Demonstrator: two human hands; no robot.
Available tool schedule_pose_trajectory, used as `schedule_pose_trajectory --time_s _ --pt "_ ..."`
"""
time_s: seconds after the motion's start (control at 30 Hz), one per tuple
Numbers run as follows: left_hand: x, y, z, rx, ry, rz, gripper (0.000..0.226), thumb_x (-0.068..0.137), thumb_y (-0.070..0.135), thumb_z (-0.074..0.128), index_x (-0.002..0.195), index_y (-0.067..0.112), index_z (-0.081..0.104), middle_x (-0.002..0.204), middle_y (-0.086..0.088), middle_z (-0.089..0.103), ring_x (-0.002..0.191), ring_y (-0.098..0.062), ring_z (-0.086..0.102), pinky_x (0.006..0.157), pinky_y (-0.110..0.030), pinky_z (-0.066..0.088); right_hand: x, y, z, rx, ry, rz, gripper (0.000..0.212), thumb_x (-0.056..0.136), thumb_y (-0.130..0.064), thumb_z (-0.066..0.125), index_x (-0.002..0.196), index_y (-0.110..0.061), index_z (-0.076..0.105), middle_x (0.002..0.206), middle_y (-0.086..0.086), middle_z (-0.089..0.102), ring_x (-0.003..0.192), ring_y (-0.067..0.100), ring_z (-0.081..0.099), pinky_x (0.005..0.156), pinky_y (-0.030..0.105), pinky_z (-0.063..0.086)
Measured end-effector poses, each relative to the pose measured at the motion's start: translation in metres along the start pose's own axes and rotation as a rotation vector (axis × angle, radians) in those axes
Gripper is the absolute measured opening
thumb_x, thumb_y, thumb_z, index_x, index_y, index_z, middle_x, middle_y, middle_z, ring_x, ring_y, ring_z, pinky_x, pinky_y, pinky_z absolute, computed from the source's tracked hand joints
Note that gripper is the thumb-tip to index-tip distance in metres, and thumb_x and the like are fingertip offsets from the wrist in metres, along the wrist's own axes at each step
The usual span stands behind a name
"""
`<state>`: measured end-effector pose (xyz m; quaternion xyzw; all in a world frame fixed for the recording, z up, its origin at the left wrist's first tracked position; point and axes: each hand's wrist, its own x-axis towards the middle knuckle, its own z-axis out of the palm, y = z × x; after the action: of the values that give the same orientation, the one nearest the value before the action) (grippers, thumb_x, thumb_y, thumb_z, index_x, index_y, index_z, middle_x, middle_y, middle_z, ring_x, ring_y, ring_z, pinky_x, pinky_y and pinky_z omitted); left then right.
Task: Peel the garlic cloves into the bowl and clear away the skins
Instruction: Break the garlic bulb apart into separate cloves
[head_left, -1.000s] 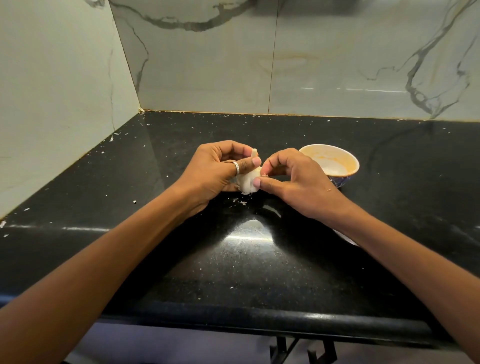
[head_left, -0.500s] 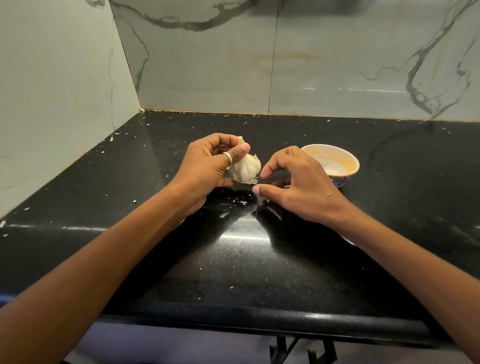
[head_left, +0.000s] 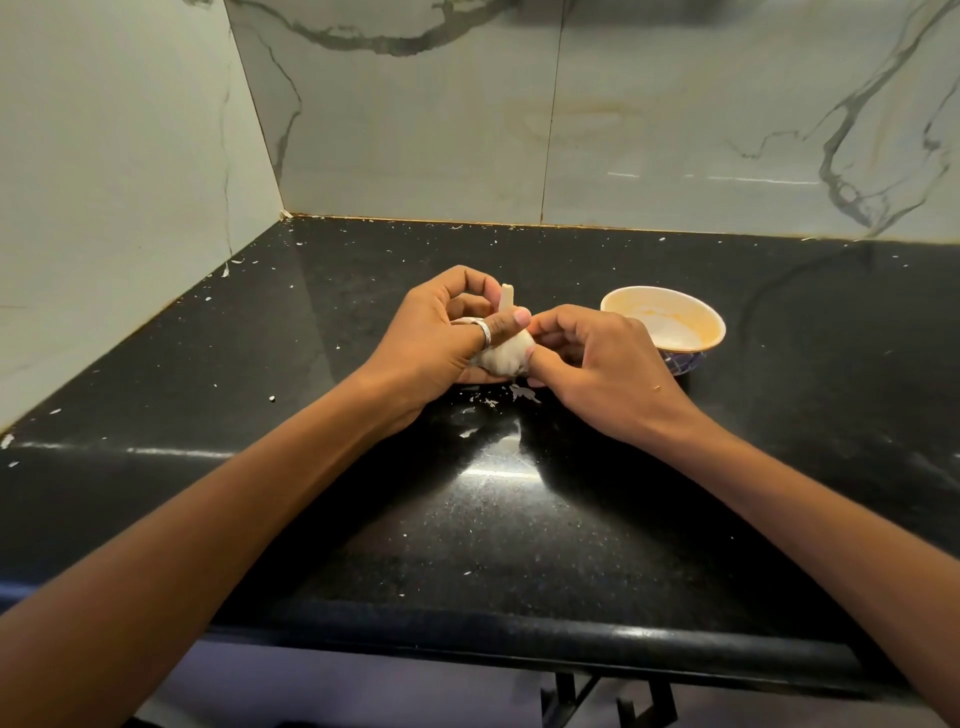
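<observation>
A whole white garlic bulb (head_left: 506, 353) with its stem pointing up sits in my left hand (head_left: 441, 338), held just above the black counter. A ring shows on that hand's thumb, which presses across the bulb. My right hand (head_left: 597, 364) touches the bulb's right side, thumb and fingertips pinching at its skin. An empty bowl (head_left: 670, 325), orange inside with a blue patterned outside, stands on the counter just right of my right hand. A few small bits of garlic skin (head_left: 522, 393) lie on the counter below the bulb.
The black stone counter (head_left: 519, 519) fills the view, with marble walls at the left and back meeting in a corner. Tiny white flecks are scattered over the counter (head_left: 270, 398). The counter's rounded front edge (head_left: 519, 636) runs across the bottom.
Half a second ago my right hand was off the bulb, a small gap between them. Now it is back against the bulb's right side, and the left hand has lowered the bulb slightly.
</observation>
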<state>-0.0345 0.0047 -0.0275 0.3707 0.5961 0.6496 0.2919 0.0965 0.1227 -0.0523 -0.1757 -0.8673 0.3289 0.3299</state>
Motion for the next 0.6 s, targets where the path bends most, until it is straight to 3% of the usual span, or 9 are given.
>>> schedule_pose_trajectory --time_s 0.13,0.33,0.6 --pt "-0.003 -0.001 0.001 0.021 -0.049 -0.007 0.023 0.090 0.010 0.073 0.112 0.004 0.068 0.098 -0.014 0.073 0.082 -0.022 0.075 0.066 -0.035 0.063 -0.001 -0.001 0.000 0.013 0.002 0.010 0.015 0.091 -0.019 0.071 0.103 -0.014 0.077 0.089 -0.006 0.079 0.080 0.006 0.075 0.078 0.039 0.063" --pt "-0.005 -0.005 0.003 0.053 -0.068 0.009 0.015 0.091 0.009 0.071 0.105 0.003 0.072 0.099 -0.020 0.074 0.082 -0.021 0.074 0.069 -0.034 0.063 -0.004 -0.006 0.000 -0.033 0.064 0.008 0.015 0.087 -0.027 0.076 0.092 -0.013 0.077 0.080 -0.007 0.077 0.073 0.005 0.072 0.070 0.030 0.059" --pt "-0.005 -0.007 0.005 0.071 -0.082 0.025 0.017 0.091 0.010 0.072 0.107 0.004 0.073 0.092 -0.013 0.077 0.079 -0.017 0.074 0.070 -0.033 0.063 -0.008 -0.011 0.004 -0.167 0.156 -0.058 0.012 0.084 -0.023 0.071 0.082 -0.011 0.074 0.069 -0.001 0.071 0.063 0.017 0.066 0.061 0.039 0.053"
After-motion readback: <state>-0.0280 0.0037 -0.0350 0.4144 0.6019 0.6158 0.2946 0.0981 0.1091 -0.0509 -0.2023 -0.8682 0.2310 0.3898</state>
